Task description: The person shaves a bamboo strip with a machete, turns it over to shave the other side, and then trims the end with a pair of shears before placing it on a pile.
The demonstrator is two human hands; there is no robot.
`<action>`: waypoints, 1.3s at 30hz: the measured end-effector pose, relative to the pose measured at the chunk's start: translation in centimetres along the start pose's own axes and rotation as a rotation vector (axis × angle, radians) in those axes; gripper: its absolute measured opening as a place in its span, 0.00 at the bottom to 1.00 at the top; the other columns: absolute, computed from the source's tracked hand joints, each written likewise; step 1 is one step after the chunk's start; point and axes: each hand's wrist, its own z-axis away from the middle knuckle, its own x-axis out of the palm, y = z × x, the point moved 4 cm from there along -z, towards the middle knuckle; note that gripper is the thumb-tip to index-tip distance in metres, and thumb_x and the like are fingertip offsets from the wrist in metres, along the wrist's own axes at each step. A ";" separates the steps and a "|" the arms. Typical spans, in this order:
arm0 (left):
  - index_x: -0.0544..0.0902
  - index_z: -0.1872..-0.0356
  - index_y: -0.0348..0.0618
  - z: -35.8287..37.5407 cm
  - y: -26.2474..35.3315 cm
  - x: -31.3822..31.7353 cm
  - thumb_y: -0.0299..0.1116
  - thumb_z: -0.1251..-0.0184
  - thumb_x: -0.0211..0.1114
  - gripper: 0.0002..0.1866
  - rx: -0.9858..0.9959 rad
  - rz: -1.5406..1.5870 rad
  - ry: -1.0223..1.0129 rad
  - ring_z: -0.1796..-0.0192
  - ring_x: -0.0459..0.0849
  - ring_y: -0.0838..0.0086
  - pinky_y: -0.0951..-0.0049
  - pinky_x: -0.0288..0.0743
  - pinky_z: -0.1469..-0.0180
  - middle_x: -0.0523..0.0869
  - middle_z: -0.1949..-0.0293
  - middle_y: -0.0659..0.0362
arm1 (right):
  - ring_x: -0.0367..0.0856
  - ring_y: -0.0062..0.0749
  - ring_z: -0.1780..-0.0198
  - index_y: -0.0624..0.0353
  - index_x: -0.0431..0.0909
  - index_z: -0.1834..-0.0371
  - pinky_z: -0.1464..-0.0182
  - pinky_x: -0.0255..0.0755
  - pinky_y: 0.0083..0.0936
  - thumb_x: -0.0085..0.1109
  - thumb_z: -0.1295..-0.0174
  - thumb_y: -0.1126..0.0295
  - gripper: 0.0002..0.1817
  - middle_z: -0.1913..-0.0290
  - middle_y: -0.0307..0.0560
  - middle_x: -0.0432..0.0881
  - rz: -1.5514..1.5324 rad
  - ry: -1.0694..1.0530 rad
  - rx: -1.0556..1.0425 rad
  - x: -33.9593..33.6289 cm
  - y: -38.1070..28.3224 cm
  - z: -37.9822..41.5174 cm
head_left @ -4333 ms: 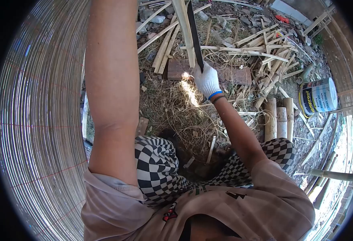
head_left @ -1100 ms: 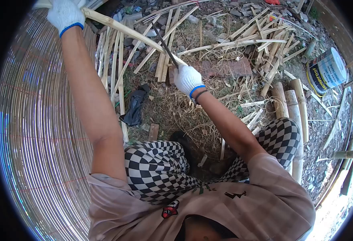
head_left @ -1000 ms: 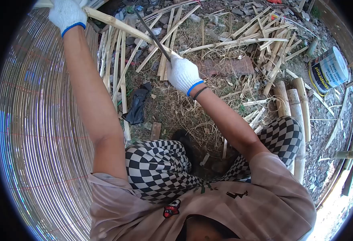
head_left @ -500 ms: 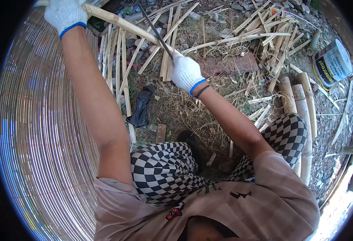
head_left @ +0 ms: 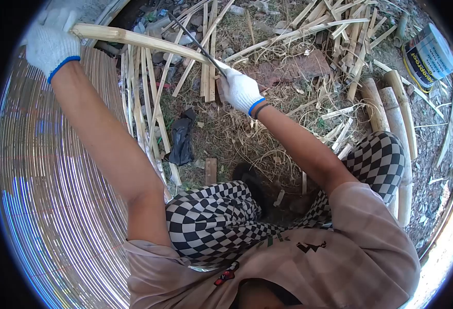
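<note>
My left hand (head_left: 54, 44), in a white knitted glove with a blue cuff, is stretched out at the upper left. Its fingers are closed round one end of a pale split bamboo strip (head_left: 139, 40). The strip slants down rightward to my right hand (head_left: 240, 91), gloved the same way. That hand grips a long, thin, dark knife (head_left: 198, 45), whose blade points up and to the left. The strip's near end meets the blade right at the right-hand fingers. The knife's handle is hidden inside the glove.
Bamboo slats form a wide panel (head_left: 51, 154) on the left. Cut strips (head_left: 358, 62) lie piled at the upper right, near a labelled bucket (head_left: 430, 56). Bamboo poles (head_left: 391, 110) lie beside my knee. A black plastic bag (head_left: 182, 138) and shavings cover the ground.
My left hand has moved left and slightly down, with the bamboo strip in its grip. My right hand stays nearly in place on the knife. The view has shifted a little.
</note>
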 end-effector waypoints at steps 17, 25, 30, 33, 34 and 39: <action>0.66 0.64 0.35 0.4 0.3 2.0 0.64 0.21 0.41 0.33 -0.162 2.016 -0.279 0.69 0.67 0.68 0.66 0.59 0.73 0.68 0.68 0.55 | 0.91 0.55 0.56 0.61 0.87 0.53 0.52 0.83 0.47 0.55 0.32 0.57 0.19 0.59 0.59 0.90 0.117 -0.198 0.170 9.0 13.2 2.2; 0.67 0.70 0.40 0.5 6.2 -0.6 0.78 0.27 0.30 0.44 -0.577 1.743 -0.163 0.79 0.51 0.74 0.69 0.53 0.72 0.58 0.79 0.62 | 0.88 0.60 0.53 0.61 0.87 0.52 0.49 0.82 0.48 0.51 0.27 0.55 0.22 0.59 0.63 0.89 0.013 -0.373 0.298 3.8 10.3 1.2; 0.74 0.72 0.41 -0.1 7.7 -1.0 0.77 0.26 0.37 0.43 -0.383 2.339 -0.614 0.80 0.56 0.78 0.74 0.53 0.75 0.59 0.82 0.68 | 0.87 0.62 0.57 0.63 0.82 0.50 0.53 0.80 0.54 0.48 0.24 0.55 0.21 0.64 0.64 0.87 -0.181 -0.047 -0.014 -5.1 -0.6 0.8; 0.74 0.74 0.43 -0.6 6.6 -0.4 0.75 0.25 0.41 0.40 -0.381 2.279 -0.634 0.82 0.55 0.79 0.75 0.52 0.77 0.60 0.83 0.69 | 0.86 0.60 0.66 0.60 0.80 0.52 0.62 0.80 0.50 0.50 0.23 0.56 0.18 0.71 0.61 0.85 -0.199 0.085 -0.184 -9.2 -6.2 1.2; 0.74 0.74 0.44 -1.0 6.2 -0.1 0.74 0.25 0.42 0.40 -0.369 2.238 -0.645 0.82 0.55 0.80 0.75 0.51 0.77 0.60 0.83 0.69 | 0.86 0.59 0.68 0.60 0.80 0.53 0.64 0.79 0.50 0.50 0.22 0.56 0.17 0.73 0.60 0.84 -0.174 0.123 -0.211 -10.9 -8.1 1.8; 0.72 0.77 0.47 -1.0 6.1 -0.3 0.70 0.23 0.44 0.36 -0.388 2.122 -0.552 0.84 0.52 0.80 0.76 0.50 0.79 0.59 0.84 0.69 | 0.85 0.57 0.73 0.58 0.79 0.57 0.71 0.78 0.49 0.51 0.22 0.56 0.16 0.77 0.57 0.83 -0.089 0.256 -0.302 -12.9 -10.8 2.5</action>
